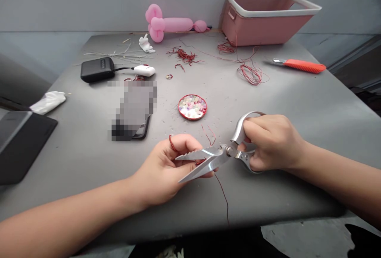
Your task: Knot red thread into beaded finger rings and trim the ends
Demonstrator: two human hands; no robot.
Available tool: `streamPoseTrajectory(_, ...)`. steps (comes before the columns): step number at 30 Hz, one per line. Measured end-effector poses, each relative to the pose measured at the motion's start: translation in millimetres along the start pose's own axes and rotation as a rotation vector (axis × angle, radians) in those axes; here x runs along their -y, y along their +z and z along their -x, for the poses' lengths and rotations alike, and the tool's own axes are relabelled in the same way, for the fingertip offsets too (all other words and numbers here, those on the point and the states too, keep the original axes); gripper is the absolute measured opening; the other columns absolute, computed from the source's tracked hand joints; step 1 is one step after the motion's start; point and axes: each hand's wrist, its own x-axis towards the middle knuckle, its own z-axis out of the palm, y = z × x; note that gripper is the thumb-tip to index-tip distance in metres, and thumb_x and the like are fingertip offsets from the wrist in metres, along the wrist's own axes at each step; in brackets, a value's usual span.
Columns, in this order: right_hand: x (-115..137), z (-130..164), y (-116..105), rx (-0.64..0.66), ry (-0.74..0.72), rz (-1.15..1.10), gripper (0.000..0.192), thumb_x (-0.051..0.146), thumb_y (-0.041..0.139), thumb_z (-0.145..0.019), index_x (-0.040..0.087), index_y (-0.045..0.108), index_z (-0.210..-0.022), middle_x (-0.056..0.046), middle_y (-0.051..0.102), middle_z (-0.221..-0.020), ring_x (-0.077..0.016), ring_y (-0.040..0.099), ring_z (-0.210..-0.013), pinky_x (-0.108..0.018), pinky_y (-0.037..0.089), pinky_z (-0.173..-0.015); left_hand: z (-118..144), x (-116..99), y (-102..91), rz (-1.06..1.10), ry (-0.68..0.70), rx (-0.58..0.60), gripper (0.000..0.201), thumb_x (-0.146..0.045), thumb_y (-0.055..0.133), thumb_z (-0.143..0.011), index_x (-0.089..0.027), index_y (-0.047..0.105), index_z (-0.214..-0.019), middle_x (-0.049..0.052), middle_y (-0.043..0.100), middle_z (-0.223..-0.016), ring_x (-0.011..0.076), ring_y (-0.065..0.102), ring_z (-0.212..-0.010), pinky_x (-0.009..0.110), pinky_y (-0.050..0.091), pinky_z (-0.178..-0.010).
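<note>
My right hand (272, 141) grips the handles of metal scissors (208, 159), whose blades stand apart and point left. My left hand (166, 168) pinches a thin red wire (222, 194) between thumb and fingers, with a loop of it around the thumb. The wire passes between the scissor blades and hangs down over the table's front edge. Both hands are low over the grey table (297, 103), near its front edge.
A round red lid of beads (192, 106) lies just beyond the hands. A phone (139, 129), a black power bank (97, 69), red wire scraps (250, 73), an orange-handled tool (300, 66), a pink balloon (169, 24) and a pink tub (264, 18) sit farther back. A dark case (20, 143) is at left.
</note>
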Motion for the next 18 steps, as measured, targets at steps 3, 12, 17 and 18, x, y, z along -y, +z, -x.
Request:
streamPoseTrajectory(3,-1.0,-0.9,-0.7,-0.003,-0.014,-0.01,0.017,0.014,0.044,-0.06,0.024,0.031,-0.055,0.003,0.038,-0.044,-0.0122,0.029,-0.04,-0.026,0.025,-0.043,0.1,-0.2,0.4,0.01,0.012,0.013,0.037,-0.046,0.087,-0.062,-0.019,0.061,-0.061,0.001,0.068,-0.059,0.0144,0.066,-0.061,0.025,0.056,-0.062)
streamPoseTrajectory(12,0.2,0.1,2.3,0.003,0.012,-0.034,0.016,0.014,0.044,-0.06,0.023,0.031,-0.056,0.002,0.037,-0.044,-0.0122,0.028,-0.039,-0.027,0.023,-0.043,0.5,-0.9,0.2,-0.031,0.031,-0.012,0.038,-0.048,0.087,-0.06,-0.02,0.061,-0.059,0.001,0.067,-0.058,0.0158,0.066,-0.059,0.027,0.057,-0.06)
streamPoseTrajectory(17,-1.1,-1.6,1.5,0.041,-0.005,-0.123,0.013,0.014,0.043,-0.056,0.023,0.033,-0.057,0.003,0.038,-0.046,-0.0117,0.029,-0.04,-0.026,0.024,-0.043,1.7,0.5,0.5,0.038,0.027,0.012,0.028,-0.032,0.087,-0.064,-0.019,0.063,-0.062,-0.001,0.068,-0.06,0.0108,0.063,-0.059,0.02,0.052,-0.058)
streamPoseTrajectory(18,-1.4,-2.1,1.1,0.044,-0.013,-0.139,0.013,0.014,0.042,-0.056,0.023,0.033,-0.057,0.003,0.037,-0.046,-0.0115,0.029,-0.04,-0.025,0.024,-0.043,2.3,0.9,0.4,0.046,0.033,0.021,0.026,-0.028,0.087,-0.066,-0.019,0.063,-0.063,-0.002,0.068,-0.061,0.0097,0.062,-0.06,0.018,0.051,-0.058)
